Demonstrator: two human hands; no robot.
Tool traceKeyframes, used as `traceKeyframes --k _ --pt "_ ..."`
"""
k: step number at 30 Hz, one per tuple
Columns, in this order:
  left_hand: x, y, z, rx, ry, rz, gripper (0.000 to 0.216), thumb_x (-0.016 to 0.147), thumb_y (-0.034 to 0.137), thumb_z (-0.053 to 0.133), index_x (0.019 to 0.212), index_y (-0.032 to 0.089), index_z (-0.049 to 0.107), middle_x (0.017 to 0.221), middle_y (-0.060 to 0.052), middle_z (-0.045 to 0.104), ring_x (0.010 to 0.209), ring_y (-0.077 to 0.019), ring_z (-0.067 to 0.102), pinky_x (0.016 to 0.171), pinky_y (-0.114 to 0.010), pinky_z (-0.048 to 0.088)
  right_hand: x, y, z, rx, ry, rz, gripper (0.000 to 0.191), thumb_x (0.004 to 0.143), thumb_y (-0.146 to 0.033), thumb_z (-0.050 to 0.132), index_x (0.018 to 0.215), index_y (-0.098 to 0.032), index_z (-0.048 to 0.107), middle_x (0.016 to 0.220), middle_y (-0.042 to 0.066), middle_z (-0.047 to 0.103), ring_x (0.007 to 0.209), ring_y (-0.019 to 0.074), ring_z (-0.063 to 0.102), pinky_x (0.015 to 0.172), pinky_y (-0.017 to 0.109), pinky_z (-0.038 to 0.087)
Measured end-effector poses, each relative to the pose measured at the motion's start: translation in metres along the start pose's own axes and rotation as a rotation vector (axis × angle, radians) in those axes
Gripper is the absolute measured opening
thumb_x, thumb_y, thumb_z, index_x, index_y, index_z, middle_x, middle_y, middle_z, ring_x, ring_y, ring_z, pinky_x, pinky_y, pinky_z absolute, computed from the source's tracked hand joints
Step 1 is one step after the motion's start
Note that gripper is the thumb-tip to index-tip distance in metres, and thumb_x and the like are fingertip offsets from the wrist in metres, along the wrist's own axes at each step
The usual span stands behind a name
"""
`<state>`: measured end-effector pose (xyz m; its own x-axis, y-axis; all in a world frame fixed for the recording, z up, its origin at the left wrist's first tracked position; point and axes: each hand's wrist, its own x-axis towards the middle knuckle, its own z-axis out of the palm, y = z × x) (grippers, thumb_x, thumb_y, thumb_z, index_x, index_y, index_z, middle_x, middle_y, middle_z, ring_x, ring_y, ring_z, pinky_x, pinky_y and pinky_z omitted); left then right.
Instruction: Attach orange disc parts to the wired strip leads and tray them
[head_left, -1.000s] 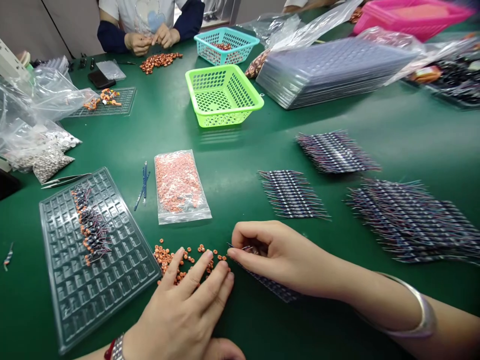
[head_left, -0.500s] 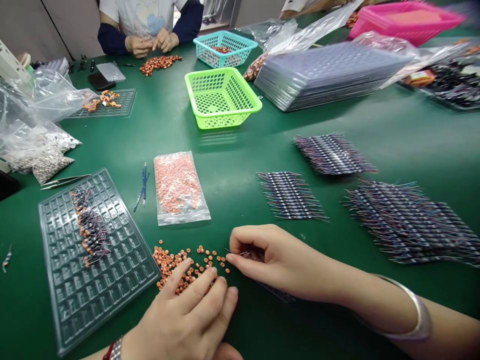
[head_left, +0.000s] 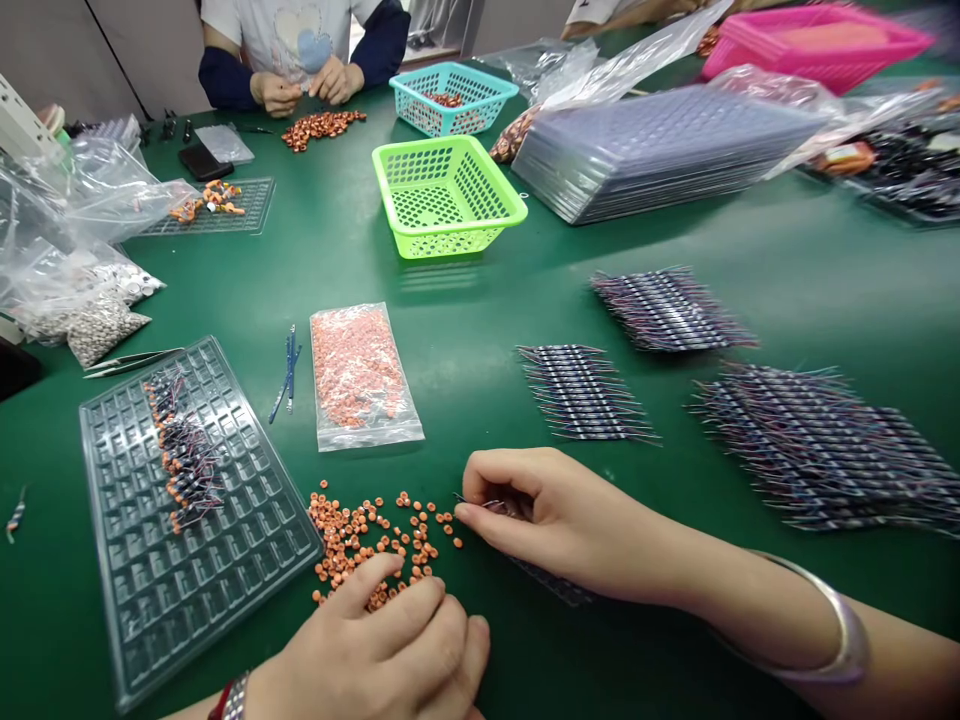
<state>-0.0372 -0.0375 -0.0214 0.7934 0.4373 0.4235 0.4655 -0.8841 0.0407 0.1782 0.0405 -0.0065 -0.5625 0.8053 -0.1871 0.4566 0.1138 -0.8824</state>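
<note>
My left hand (head_left: pixel 390 640) is at the near edge of a loose pile of small orange ring-like caps (head_left: pixel 341 530). Its fingers are curled inward, the tips out of sight, so what they hold is hidden. To the right of the pile, my right hand (head_left: pixel 547 510) is closed in a pinch, with thin wires of a small wired part (head_left: pixel 506 503) showing inside it. More dark wired parts (head_left: pixel 559 583) lie partly covered below this hand. On the left, a clear compartment tray (head_left: pixel 262 500) bears a row of wired parts with orange ends (head_left: pixel 187 455).
A bag of orange caps (head_left: pixel 360 370) lies ahead. Bundles of wired parts (head_left: pixel 825 440) spread to the right. Farther back are a green basket (head_left: pixel 450 228), a blue basket (head_left: pixel 450 95) and stacked clear trays (head_left: pixel 652 150). Across the table, a person's hands (head_left: pixel 307 88) are close together.
My left hand has drawn back toward me and curled its fingers, uncovering more orange caps. My right hand keeps its pinch almost in place.
</note>
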Motion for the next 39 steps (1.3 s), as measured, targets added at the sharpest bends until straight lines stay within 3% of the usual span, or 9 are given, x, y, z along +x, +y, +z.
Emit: traceKeyframes --k 8,17,25,29,39 --pt "0.003 -0.001 -0.001 -0.010 0.038 0.013 0.024 0.095 0.036 0.057 0.100 0.015 0.069 0.093 0.000 0.067 0.091 -0.0137 0.058 0.084 -0.034 0.045 -0.001 0.000 0.002 -0.019 0.002 0.000 0.023 0.086 -0.030 0.051 0.066 -0.020 0.046 0.056 -0.004 0.044 0.051 0.0125 0.036 0.046 0.022 0.029" --pt "0.006 -0.001 -0.005 -0.011 0.073 0.024 0.010 0.090 0.023 0.063 0.094 0.018 0.071 0.086 0.004 0.068 0.084 -0.0103 0.059 0.079 -0.030 0.047 -0.001 -0.003 0.006 0.025 0.041 0.003 0.024 0.087 -0.031 0.051 0.066 -0.020 0.046 0.056 -0.005 0.042 0.050 0.0122 0.035 0.045 0.023 0.028" --pt "0.007 0.006 0.006 -0.047 0.193 -0.018 0.002 0.082 0.014 0.067 0.082 0.015 0.069 0.074 0.004 0.065 0.071 -0.0101 0.057 0.070 -0.030 0.047 -0.004 -0.002 0.018 0.016 0.166 0.044 0.028 0.086 -0.034 0.049 0.062 -0.022 0.042 0.054 -0.005 0.041 0.049 0.0127 0.035 0.045 0.024 0.028" --pt "0.006 0.008 0.013 -0.064 0.261 -0.055 0.008 0.079 0.012 0.068 0.072 0.015 0.066 0.069 0.005 0.061 0.069 -0.0091 0.055 0.068 -0.029 0.046 -0.004 -0.004 0.019 -0.011 0.166 0.040 0.029 0.086 -0.034 0.048 0.061 -0.022 0.041 0.053 -0.005 0.040 0.048 0.0127 0.035 0.044 0.023 0.028" --pt "0.003 0.009 0.013 -0.076 0.267 -0.060 0.008 0.079 0.014 0.067 0.072 0.014 0.063 0.072 0.005 0.059 0.070 -0.0081 0.052 0.069 -0.028 0.045 -0.005 -0.002 0.023 -0.052 0.184 0.047 0.030 0.086 -0.034 0.049 0.060 -0.022 0.042 0.052 -0.004 0.042 0.047 0.0131 0.036 0.043 0.023 0.029"
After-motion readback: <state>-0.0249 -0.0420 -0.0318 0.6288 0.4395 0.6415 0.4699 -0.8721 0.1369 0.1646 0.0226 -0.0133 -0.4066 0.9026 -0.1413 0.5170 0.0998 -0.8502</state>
